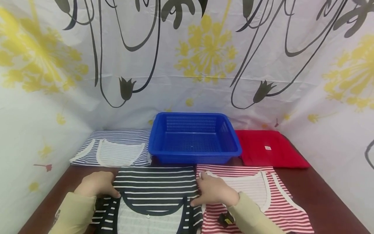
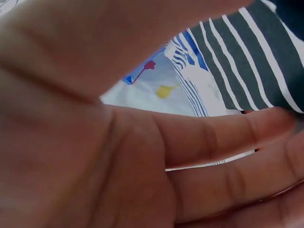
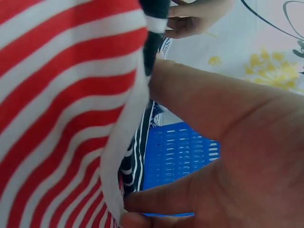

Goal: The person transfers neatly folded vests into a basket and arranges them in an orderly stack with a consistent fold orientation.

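Note:
A dark green-black shirt with white stripes (image 1: 155,182) lies folded on the table in front of me, its pale inner back showing at the scooped neck. At its left edge is my left hand (image 1: 96,184), thumb over the cloth and fingers extended along the side, as the left wrist view shows. On the right edge rests my right hand (image 1: 214,189), its thumb toward the striped cloth and its fingers reaching along the border with a red-and-white striped tank top (image 1: 280,195). In the right wrist view that tank top's red stripes (image 3: 61,95) fill the left side.
Behind the shirts stands a blue plastic basket (image 1: 194,159) with nothing in it. A blue-and-white striped top (image 1: 119,154) lies to its left, a folded red garment (image 1: 260,149) to its right. Patterned white cloth (image 1: 163,97) encloses the brown table (image 1: 327,201).

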The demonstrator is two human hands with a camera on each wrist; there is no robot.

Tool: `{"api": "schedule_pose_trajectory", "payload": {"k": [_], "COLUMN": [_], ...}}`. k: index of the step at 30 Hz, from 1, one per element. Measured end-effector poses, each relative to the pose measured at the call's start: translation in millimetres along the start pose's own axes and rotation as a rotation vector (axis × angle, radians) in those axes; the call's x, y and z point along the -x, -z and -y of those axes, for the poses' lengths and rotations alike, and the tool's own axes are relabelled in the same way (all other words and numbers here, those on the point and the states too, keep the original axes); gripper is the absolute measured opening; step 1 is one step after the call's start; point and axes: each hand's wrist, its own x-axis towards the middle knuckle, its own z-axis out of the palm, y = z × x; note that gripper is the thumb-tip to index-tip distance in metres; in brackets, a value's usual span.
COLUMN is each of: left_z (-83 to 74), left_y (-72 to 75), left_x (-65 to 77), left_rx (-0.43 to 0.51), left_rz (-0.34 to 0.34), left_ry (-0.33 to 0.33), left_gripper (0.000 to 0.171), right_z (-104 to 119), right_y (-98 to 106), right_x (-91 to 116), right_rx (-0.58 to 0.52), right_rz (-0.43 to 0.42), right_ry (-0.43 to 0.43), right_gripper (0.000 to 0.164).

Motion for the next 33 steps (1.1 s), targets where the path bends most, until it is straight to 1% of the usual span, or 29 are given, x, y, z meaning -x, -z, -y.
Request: {"api": "schedule_pose_trajectory", "payload": {"k": [6,11,15,19,24,27,33], "left_z": [-4.6,-7.7,-9.4,-9.6,-8.6,-8.3,-6.8], "left_y": [-0.3,-2.3,-4.1,-4.6,-5.1,-5.9,-8.0], "left_x": [0.6,-1.3,-0.3,2.1,2.1,1.1,-1.7], "left_rx": [-0.043,-0.062,-0.055,-0.035,-0.017,-0.015,-0.003], "left_rz": [-0.006,-0.015,-0.002,0.019,0.030,0.035,0.042], "left_ry": [0.012,0.019,0.032,0.041,0.038,0.034,0.032], "left_gripper": [0.051,0.052,0.048,0.046,0.046,0.044,0.041], "right_z": [4,7,9,10,12,13,15], "right_y": [-7,-11,-15,-19,-19,-19,-19], "right_x": [0,-1,-2,-3,-3,-1,1], "right_rx": [0.013,0.027,0.010,-0.020,-0.060,-0.103,-0.161], "right_rz": [-0.020,-0.033,-0.030,-0.035,-0.036,-0.032,-0.020], "right_ry": [0.007,-0.009,-0.016,-0.007,0.006,0.008,0.007], "right_gripper": [0.077,0.084,0.077,0.063,0.046,0.043,0.045]}}
